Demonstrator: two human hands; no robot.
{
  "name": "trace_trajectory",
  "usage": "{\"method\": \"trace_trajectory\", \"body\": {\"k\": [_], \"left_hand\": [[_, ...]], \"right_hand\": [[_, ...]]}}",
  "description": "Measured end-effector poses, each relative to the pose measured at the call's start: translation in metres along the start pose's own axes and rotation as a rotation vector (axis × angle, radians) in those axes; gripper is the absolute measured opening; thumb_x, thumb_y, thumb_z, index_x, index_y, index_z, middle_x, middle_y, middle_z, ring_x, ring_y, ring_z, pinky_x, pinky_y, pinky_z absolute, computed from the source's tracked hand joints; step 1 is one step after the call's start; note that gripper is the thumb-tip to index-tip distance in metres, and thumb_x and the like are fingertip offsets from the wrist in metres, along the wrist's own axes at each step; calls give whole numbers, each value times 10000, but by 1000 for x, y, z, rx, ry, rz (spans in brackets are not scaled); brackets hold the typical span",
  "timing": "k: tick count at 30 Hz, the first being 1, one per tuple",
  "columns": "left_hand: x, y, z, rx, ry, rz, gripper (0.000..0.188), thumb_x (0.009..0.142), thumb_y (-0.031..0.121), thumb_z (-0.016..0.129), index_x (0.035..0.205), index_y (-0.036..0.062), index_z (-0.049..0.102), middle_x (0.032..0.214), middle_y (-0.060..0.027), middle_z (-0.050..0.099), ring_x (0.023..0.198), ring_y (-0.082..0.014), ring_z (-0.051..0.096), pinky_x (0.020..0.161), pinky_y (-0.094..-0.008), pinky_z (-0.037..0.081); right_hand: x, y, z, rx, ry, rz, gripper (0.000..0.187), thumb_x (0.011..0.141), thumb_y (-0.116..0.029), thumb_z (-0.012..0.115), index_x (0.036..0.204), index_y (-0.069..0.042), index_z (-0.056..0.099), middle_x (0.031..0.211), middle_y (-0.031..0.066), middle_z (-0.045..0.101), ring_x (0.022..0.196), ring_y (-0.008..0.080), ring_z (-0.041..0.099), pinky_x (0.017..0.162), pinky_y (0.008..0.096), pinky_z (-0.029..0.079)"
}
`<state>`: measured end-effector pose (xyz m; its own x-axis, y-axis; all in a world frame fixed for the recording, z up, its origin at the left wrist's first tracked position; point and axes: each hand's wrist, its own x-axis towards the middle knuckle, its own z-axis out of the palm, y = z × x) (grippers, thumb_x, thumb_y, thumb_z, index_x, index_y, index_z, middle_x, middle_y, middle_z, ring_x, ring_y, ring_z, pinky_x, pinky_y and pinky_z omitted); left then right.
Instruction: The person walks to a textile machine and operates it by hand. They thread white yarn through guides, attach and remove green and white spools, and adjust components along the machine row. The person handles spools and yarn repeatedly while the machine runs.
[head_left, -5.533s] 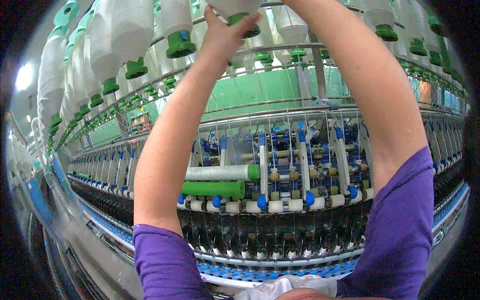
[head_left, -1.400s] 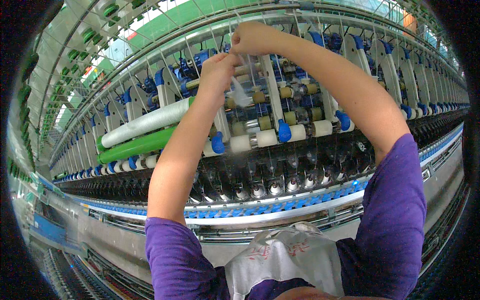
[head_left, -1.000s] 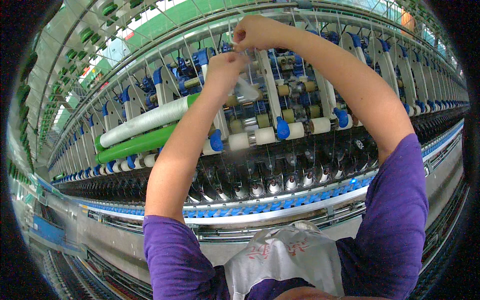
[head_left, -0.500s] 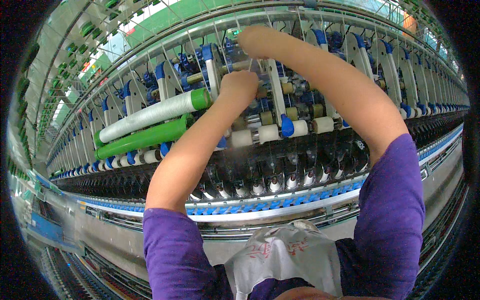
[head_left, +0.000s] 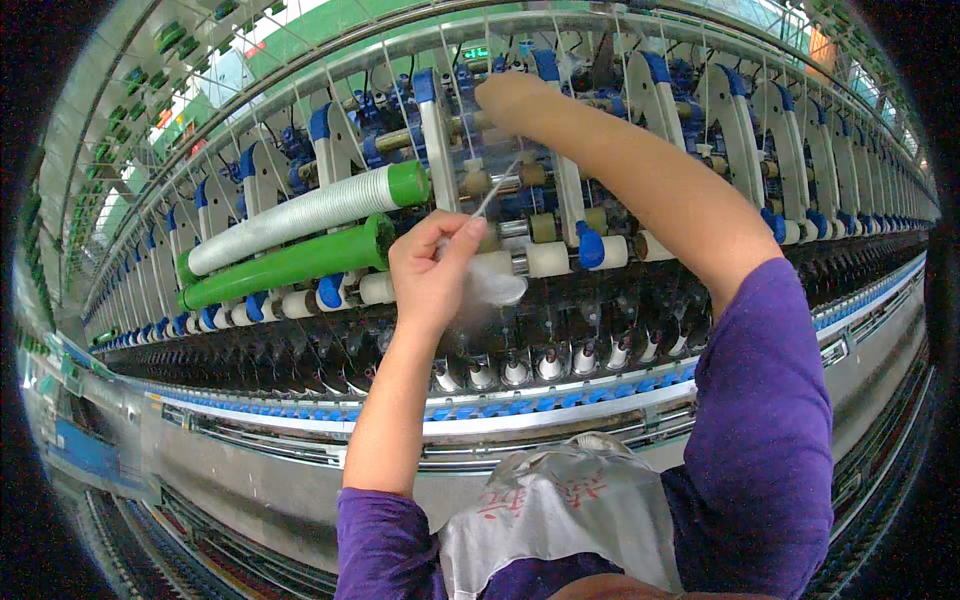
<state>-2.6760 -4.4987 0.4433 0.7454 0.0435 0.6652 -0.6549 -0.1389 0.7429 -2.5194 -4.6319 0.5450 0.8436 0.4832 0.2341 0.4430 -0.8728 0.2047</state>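
Note:
My left hand (head_left: 432,262) is closed, thumb and forefinger pinching a white strand of fibre (head_left: 493,193). From the pinch the strand slants up and right towards the rollers. A pale, blurred fibre tuft (head_left: 498,288) hangs beside the hand, in front of the white rollers (head_left: 548,257). Higher up, my right hand (head_left: 515,102) reaches in among the upper parts of the spinning machine, between two grey arms with blue caps. Its back shows, but its fingers are hidden.
Left of my left hand, a green tube wound with white ribbed material (head_left: 295,222) lies above a bare green roller (head_left: 285,275). Grey arms (head_left: 437,140) line the machine. Below run several white bobbins (head_left: 514,371) and a blue-and-white rail (head_left: 540,408).
My left hand has come down and towards me from the rollers, with the white strand now showing in its pinch. The right hand has shifted slightly down and stays at the upper machine parts.

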Motion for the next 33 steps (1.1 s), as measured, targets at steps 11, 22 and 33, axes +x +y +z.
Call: {"method": "trace_trajectory", "body": {"k": [11,22,33], "left_hand": [[-2,-6,0,132,32,54,115,801,110,669,748,21,619,620,16,535,569,-48,424,526,-199,341],[-3,-6,4,146,48,127,107,795,94,669,754,10,616,607,0,529,547,-64,419,518,-208,343],[-3,-4,5,211,23,103,126,828,103,644,749,20,592,644,39,494,584,-39,384,525,-195,301]], "right_hand": [[-2,7,5,-1,64,-6,217,765,-145,576,927,-52,685,973,153,662,888,316,646,759,421,526],[-9,-1,19,1,17,-40,229,794,-118,536,962,-51,676,1034,139,650,945,294,635,754,426,527],[-28,6,-2,-104,20,-235,206,763,-210,624,892,-58,675,891,141,664,836,312,641,717,399,517]]}}
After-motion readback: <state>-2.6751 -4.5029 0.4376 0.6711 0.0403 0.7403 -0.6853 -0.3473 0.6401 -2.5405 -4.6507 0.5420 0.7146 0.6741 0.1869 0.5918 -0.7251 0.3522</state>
